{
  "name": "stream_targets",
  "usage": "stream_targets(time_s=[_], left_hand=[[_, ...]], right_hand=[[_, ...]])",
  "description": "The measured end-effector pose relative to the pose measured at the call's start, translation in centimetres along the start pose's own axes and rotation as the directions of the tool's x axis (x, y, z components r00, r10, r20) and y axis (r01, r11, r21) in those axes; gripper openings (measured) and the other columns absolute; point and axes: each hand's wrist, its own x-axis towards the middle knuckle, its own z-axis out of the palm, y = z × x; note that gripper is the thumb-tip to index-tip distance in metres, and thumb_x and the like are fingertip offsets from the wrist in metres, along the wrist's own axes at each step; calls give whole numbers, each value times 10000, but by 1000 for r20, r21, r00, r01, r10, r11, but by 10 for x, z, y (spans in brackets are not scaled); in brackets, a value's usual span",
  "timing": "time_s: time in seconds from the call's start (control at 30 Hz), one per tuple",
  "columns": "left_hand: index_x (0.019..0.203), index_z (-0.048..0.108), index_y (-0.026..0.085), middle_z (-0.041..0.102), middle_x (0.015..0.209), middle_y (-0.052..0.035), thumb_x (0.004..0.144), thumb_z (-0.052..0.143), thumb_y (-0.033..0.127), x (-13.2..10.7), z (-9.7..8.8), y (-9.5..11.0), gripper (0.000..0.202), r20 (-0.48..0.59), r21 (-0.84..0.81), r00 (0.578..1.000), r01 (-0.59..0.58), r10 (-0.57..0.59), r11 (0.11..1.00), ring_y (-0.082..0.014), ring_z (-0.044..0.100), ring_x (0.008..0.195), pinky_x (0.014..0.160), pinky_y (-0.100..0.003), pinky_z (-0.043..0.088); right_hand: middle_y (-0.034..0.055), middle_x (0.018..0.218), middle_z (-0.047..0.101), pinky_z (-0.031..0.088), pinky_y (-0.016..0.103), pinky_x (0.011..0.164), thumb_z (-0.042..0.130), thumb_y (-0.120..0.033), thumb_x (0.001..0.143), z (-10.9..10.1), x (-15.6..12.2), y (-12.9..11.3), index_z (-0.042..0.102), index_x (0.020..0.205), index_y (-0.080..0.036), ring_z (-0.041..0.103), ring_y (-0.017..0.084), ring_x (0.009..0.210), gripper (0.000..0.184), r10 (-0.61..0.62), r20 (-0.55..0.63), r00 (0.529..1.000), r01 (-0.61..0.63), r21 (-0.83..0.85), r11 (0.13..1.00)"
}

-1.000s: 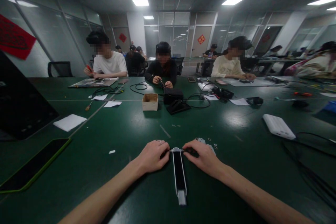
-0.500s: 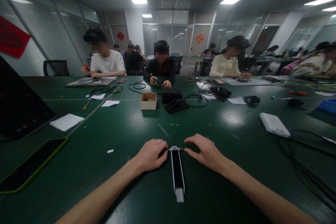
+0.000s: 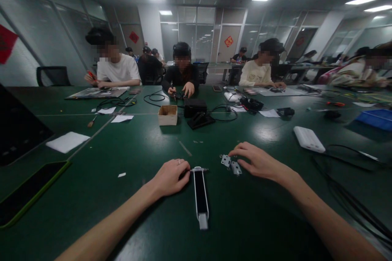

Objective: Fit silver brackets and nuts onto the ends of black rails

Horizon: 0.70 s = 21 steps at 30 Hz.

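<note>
left hand (image 3: 171, 176) pinching rod (image 3: 206, 170) at far end of black-and-white bar (image 3: 201, 191), bar just to its right, long axis running near-to-far, right hand (image 3: 260, 161) farther off, fingers parted at metal plates (image 3: 226, 160)

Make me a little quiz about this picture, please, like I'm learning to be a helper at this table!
1. Fill in the gap: the left hand wears a shiny ____ on one finger.
2. True or false: the green-edged phone lies to the right of the long black piece with the white frame.
3. Which hand is nearer the small grey plates: A, the left hand, or B, the right hand?

Key: 1. ring. 2. False; it lies to the left. 3. B.
</note>
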Motion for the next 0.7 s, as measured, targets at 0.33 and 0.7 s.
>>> stream_targets(time_s=[0.33,0.7], left_hand=[[899,572,172,606,814,-30,888,452,216,0,1,-1,129,-1,-12,1000,-9,9,1000,-162,564,733,692,-278,444],[896,568,176,597,806,-24,891,448,217,0,1,-1,127,-10,-11,1000,-10,10,1000,-164,556,718,669,-275,438]], right_hand=[[68,1146,553,417,425,930,495,-208,895,2,2,-9,685,979,-225,505,225,1062,208,-2,188,982,-13,79,997],[75,1032,593,496,379,834,433,-180,911,7,3,3,637,1030,-225,566,199,949,241,-80,-236,968,100,72,992]])
